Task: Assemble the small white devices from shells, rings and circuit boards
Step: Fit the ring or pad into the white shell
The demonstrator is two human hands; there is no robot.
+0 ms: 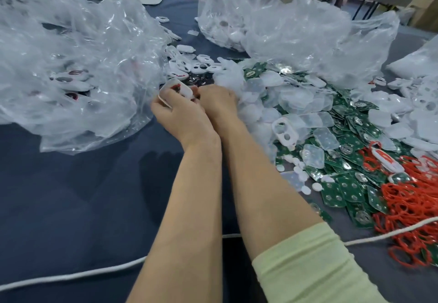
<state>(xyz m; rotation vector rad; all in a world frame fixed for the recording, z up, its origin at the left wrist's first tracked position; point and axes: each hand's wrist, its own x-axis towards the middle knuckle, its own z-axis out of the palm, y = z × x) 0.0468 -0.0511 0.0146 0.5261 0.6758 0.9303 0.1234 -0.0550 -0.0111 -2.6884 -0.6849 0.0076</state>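
Grips white shell, red showing inside, in left hand, fingers curled round it, just beside clear bag on blue cloth; rests right hand against left, fingers bent toward shell; cannot tell whether pinching it; finds green boards, red rings, clear covers heaped at right; white cord nearest.

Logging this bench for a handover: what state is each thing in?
white device, gripped in left hand, off the table.
right hand, against the device, fingers hidden.
clear bag, slumped on table, white parts inside.
circuit boards, loose heap.
red rings, tangled pile.
clear covers, loose heap.
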